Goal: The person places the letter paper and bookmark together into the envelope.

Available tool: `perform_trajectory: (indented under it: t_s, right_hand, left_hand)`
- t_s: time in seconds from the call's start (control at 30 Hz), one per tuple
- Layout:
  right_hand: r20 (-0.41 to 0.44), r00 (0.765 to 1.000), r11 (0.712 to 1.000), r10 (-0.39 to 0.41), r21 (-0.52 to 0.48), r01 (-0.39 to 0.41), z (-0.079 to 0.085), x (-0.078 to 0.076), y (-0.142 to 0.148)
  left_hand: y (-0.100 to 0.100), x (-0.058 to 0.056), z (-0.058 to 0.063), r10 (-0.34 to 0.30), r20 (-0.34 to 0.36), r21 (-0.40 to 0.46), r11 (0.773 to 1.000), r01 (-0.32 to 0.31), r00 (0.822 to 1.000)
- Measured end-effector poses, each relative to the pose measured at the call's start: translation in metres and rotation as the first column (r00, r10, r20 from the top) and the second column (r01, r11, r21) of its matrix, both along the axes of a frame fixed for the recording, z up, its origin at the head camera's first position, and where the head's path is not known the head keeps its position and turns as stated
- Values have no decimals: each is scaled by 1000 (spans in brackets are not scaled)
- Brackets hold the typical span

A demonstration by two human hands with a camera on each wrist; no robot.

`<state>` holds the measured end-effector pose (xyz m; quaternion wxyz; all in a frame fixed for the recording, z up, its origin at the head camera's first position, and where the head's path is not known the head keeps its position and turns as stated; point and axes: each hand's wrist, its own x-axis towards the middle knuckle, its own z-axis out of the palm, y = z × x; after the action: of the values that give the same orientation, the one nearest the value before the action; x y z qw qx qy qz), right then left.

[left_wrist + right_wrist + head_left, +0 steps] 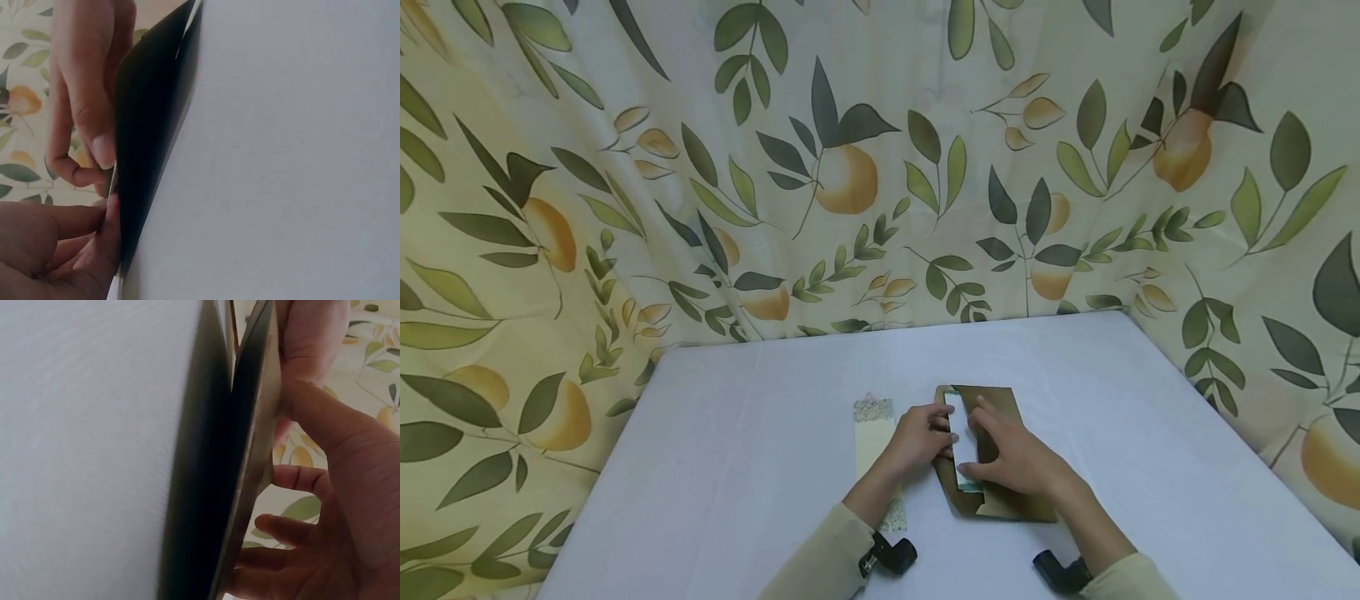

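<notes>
A brown paper envelope lies on the white table. Along its left side sits a narrow white paper strip with greenish ends. My left hand pinches the left edge of the envelope beside the strip; the left wrist view shows those fingers bent at that edge. Reaching in from the right, my right hand touches the strip with its thumb low and its forefinger higher up. Its other fingers are loosely spread by the envelope in the right wrist view. Both wrist views show the envelope's side edge-on and dark.
Left of the envelope lies a long pale-yellow paper with patterned ends, partly behind my left forearm. The white tablecloth spreads around them. A curtain printed with fruit and leaves hangs behind and beside the table.
</notes>
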<state>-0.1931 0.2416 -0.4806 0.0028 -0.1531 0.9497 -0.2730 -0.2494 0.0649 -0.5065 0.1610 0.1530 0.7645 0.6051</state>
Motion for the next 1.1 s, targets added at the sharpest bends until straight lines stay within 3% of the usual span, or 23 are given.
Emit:
perform_trajectory:
  t_s: [0.4, 0.7, 1.1]
  right_hand:
    - [-4, 1000, 1000, 2, -23, -2, -1, -1, 1]
    - [-22, 1000, 999, 12, -32, -13, -1, -2, 1]
    - [-20, 1000, 999, 15, -35, -15, 2, 1, 1]
  left_hand:
    - [7, 4, -2, -22, 16, 16, 1000, 22, 1000]
    - [12, 1, -1, -23, -19, -22, 1000, 23, 1000]
    - [16, 2, -4, -4, 7, 38, 999, 4, 1000]
